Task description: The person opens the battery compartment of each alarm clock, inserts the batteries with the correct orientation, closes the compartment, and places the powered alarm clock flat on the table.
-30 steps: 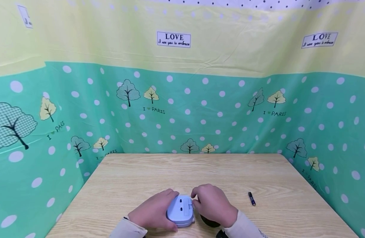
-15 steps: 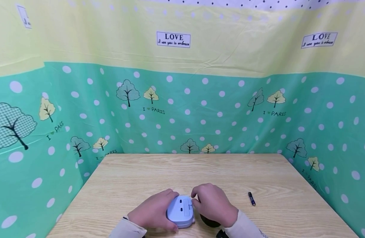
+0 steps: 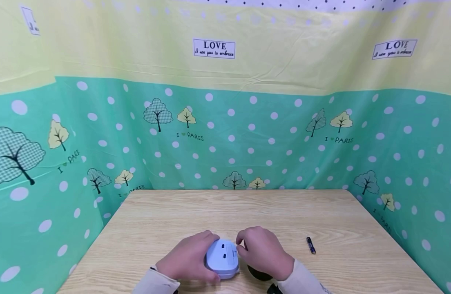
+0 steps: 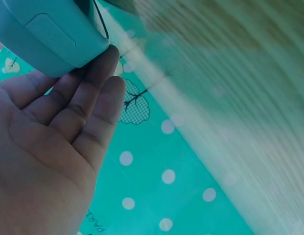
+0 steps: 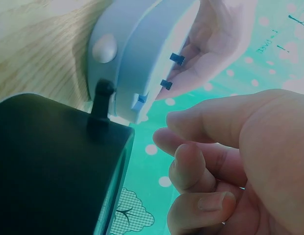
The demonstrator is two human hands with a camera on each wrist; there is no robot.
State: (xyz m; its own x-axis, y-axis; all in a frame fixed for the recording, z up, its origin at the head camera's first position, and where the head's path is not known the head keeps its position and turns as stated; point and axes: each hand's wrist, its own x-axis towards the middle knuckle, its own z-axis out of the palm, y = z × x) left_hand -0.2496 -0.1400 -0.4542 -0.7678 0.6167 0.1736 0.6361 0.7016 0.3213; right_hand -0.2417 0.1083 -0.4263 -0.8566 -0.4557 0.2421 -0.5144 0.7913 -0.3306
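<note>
A light-blue alarm clock lies back side up at the table's near middle, showing two dark knobs and a battery cover. My left hand grips it from the left, thumb at the near side, fingers at the far side. In the left wrist view, fingers reach under the clock's casing, which bears a raised label. My right hand is loosely curled close by the clock's right edge. In the right wrist view, its thumb and index fingertips stand apart from the casing, with nothing visible between them.
A small dark cylinder, like a battery, lies to the right on the wooden table. A black object sits partly hidden under the right hand. Green and yellow patterned curtains hang around the table's back and sides.
Over the last half second the left hand has shifted slightly left and away, turning the clock a little with it. The right hand has stayed in place.
</note>
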